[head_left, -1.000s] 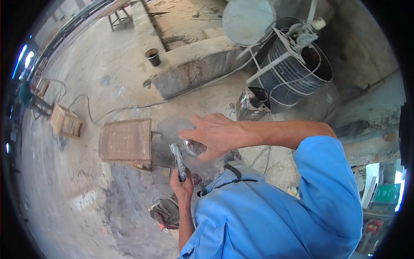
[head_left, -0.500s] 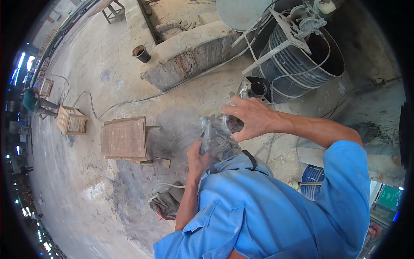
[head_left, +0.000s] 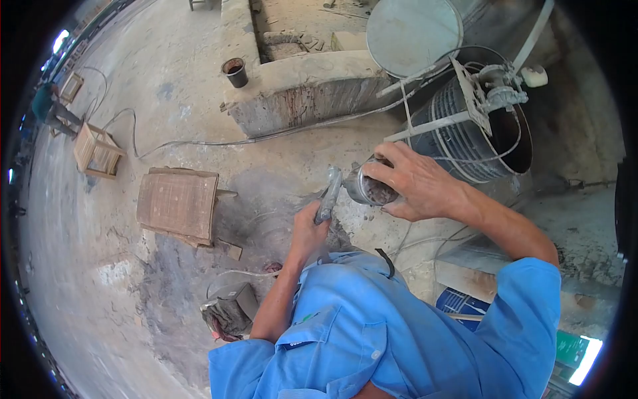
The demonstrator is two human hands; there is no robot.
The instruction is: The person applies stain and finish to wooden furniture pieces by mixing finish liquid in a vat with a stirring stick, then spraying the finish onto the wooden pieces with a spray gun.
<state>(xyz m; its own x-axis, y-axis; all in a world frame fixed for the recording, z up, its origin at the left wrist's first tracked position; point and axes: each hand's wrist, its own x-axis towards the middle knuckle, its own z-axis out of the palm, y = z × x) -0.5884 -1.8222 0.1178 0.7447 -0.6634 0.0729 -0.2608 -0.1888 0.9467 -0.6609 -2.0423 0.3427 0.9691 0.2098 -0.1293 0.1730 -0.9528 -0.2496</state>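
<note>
My left hand (head_left: 310, 230) is closed around the handle of a grey, paint-crusted spray gun (head_left: 329, 193), held in front of my body. In my right hand (head_left: 425, 185) is a metal cup (head_left: 359, 186), gripped from above and tilted, with its dark, coated end toward my palm. The cup is just right of the gun, with a small gap between them. Grey stains cover the floor beneath the gun.
A brown board (head_left: 178, 205) lies on a low stand at the left. Ahead are a concrete trough (head_left: 299, 106), a dark pot (head_left: 234, 73) and a large drum (head_left: 445, 126). A hose (head_left: 266, 137) crosses the floor. Far left, a person (head_left: 50, 110) is beside wooden frames.
My right hand and the cup have shifted right, away from the gun. The spray gun is now more upright in my left hand. The view has shifted slightly.
</note>
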